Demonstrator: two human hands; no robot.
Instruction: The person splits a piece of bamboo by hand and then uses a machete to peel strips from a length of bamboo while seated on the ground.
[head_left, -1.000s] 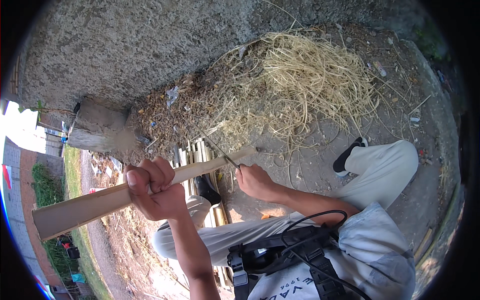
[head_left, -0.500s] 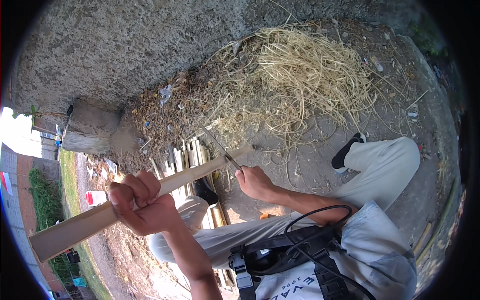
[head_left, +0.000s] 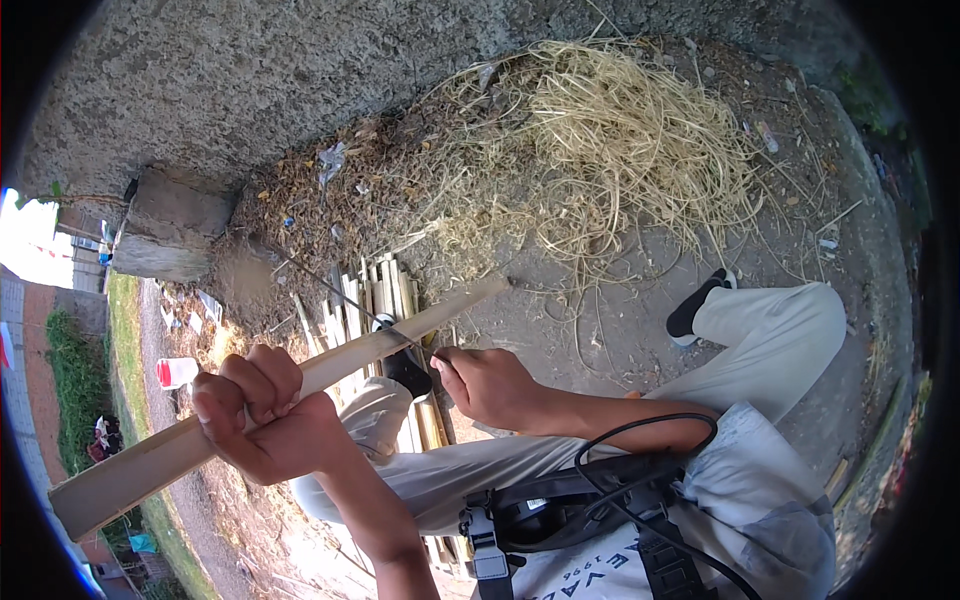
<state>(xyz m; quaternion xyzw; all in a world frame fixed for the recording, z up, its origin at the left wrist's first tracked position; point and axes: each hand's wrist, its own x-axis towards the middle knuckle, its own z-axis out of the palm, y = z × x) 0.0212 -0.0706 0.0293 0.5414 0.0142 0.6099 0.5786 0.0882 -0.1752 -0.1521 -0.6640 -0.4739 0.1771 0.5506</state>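
A long pale split-bamboo slat (head_left: pixel 345 362) slants across the view, from lower left up toward the middle. My left hand (head_left: pixel 262 415) is wrapped round it left of its middle. In my right hand (head_left: pixel 492 388), closed on its handle, is a knife (head_left: pixel 338 292) with a long, thin dark blade pointing up and left. Its blade crosses the slat to the right of my left hand; whether the edge bites into the bamboo I cannot tell. The handle is mostly hidden by my fingers.
More slats (head_left: pixel 385 290) lie on the ground beside my shoe (head_left: pixel 405 374). A tangled heap of pale strips (head_left: pixel 640 140) rests near the rough wall (head_left: pixel 280 70). Farther left are a concrete block (head_left: pixel 175 225) and a red-and-white container (head_left: pixel 177 373).
My right hand has moved left and slightly down, bringing the knife blade along the slat toward my left hand. My left hand and the slat have shifted slightly left.
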